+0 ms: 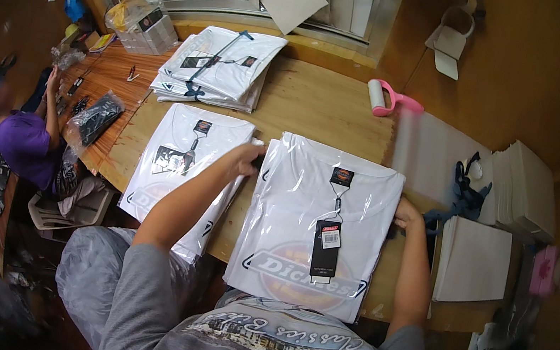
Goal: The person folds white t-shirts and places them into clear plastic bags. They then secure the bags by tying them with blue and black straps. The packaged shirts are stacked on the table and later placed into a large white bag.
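A stack of folded white T-shirts (290, 205) in clear plastic bags lies in front of me at the table's near edge. A black hang tag with a white sticker (328, 252) shows through the top bag. My left hand (246, 159) is closed at the stack's upper left edge, its fingertips partly hidden. At the right edge my right hand (407, 214) grips the stack, with some fingers out of sight behind it. Just left of it lies a second pile of bagged white T-shirts (181, 140), under my left forearm.
Behind, a bundle of bagged shirts (228, 60) is tied with dark strips. A pink-handled lint roller (396, 102) lies at the back. White sheets (474, 263) and dark blue cloth strips (468, 187) sit right. A person in purple (26, 146) sits left beside a bagged black item (96, 117).
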`<state>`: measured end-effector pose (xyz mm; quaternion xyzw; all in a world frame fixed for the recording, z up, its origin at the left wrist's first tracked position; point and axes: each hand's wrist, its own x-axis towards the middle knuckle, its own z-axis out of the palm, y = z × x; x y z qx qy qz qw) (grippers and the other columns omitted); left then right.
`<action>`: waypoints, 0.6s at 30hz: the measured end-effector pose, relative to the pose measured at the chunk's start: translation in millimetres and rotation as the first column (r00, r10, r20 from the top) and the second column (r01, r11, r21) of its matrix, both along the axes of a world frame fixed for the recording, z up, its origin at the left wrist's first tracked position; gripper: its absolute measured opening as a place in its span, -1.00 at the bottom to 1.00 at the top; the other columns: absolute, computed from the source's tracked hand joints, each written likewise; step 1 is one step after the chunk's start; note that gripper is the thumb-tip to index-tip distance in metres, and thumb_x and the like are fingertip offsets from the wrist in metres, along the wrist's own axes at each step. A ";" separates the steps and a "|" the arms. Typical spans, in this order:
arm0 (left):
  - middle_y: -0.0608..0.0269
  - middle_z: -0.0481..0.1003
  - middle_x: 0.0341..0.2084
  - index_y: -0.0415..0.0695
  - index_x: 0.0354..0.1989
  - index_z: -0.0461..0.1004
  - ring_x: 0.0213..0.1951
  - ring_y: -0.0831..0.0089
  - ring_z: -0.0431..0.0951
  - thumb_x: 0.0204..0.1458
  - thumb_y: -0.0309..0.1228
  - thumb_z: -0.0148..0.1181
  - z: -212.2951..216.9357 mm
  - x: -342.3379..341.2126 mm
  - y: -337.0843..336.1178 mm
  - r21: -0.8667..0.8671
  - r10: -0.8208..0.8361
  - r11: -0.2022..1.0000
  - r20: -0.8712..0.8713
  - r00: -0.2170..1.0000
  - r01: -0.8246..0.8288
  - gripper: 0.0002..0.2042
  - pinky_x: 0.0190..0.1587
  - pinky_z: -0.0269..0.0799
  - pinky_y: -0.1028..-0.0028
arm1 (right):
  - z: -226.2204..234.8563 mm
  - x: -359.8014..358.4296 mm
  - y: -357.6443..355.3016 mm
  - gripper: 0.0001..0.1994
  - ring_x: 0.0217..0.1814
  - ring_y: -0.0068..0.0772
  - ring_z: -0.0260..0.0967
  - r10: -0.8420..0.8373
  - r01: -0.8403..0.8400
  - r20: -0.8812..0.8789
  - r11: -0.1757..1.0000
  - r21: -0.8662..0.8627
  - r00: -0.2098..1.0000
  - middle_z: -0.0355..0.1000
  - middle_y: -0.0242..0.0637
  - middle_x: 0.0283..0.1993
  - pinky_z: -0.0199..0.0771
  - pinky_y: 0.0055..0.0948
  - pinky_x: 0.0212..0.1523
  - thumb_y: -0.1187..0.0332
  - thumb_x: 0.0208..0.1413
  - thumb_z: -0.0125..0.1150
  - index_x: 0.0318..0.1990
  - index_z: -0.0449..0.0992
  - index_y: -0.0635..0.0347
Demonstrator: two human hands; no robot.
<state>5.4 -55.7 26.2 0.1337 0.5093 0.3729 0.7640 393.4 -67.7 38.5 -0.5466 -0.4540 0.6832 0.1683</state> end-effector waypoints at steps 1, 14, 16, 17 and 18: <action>0.18 0.43 -0.36 -0.20 -0.27 0.34 -0.39 0.33 0.46 -0.02 -0.38 -0.14 -11.8 -0.1 -15.1 0.066 -0.053 0.995 -0.222 0.974 0.069 -0.80 -0.29 0.38 0.26 | -1.5 4.8 -4.4 -0.73 -0.40 -0.55 0.27 -0.008 0.007 0.063 1.000 0.024 0.998 0.34 -0.35 -0.34 0.26 -0.56 -0.43 0.30 -0.02 -0.06 -0.15 0.32 0.19; 0.00 0.43 -0.60 -0.29 -0.50 0.40 -0.49 0.28 0.44 -0.02 -0.07 -0.18 43.2 -3.1 -126.3 -0.186 -0.413 0.596 -0.905 0.099 0.781 -0.55 -0.37 0.30 0.41 | 15.6 25.8 -116.9 -0.77 -0.80 -0.74 -0.06 -0.072 0.072 0.003 0.996 0.048 0.997 0.19 -0.50 -0.66 -0.14 -0.73 -0.82 0.25 0.06 -0.13 -0.30 0.33 0.24; -0.09 0.41 -0.56 -0.35 -0.49 0.38 -0.43 0.18 0.44 -0.08 0.09 -0.19 37.6 5.3 -121.9 -0.063 -0.334 0.736 -0.900 0.280 0.674 -0.41 -0.35 0.29 0.37 | 16.8 13.4 -128.9 -0.68 -0.75 -0.78 -0.03 -0.230 0.221 -0.122 0.971 -0.086 0.965 0.24 -0.47 -0.57 -0.10 -0.76 -0.81 0.15 0.05 -0.12 -0.20 0.28 0.24; -0.12 0.41 -0.56 -0.36 -0.48 0.37 -0.41 0.14 0.44 -0.09 0.10 -0.18 38.7 18.2 -115.2 -0.027 -0.290 0.747 -0.912 0.289 0.664 -0.40 -0.35 0.29 0.34 | 14.0 3.4 -134.0 -0.62 -0.71 -0.81 0.00 -0.250 0.241 -0.112 0.966 -0.093 0.962 0.26 -0.45 -0.51 -0.07 -0.78 -0.80 0.11 0.03 -0.11 -0.15 0.25 0.25; -0.15 0.40 -0.57 -0.38 -0.46 0.36 -0.39 0.10 0.44 -0.11 0.11 -0.16 39.5 28.5 -111.1 0.005 -0.247 0.760 -0.923 0.296 0.650 -0.39 -0.35 0.28 0.31 | 12.7 -6.4 -138.0 -0.56 -0.67 -0.83 0.02 -0.266 0.255 -0.103 0.961 -0.105 0.958 0.29 -0.43 -0.45 -0.03 -0.79 -0.79 0.07 0.01 -0.10 -0.11 0.21 0.26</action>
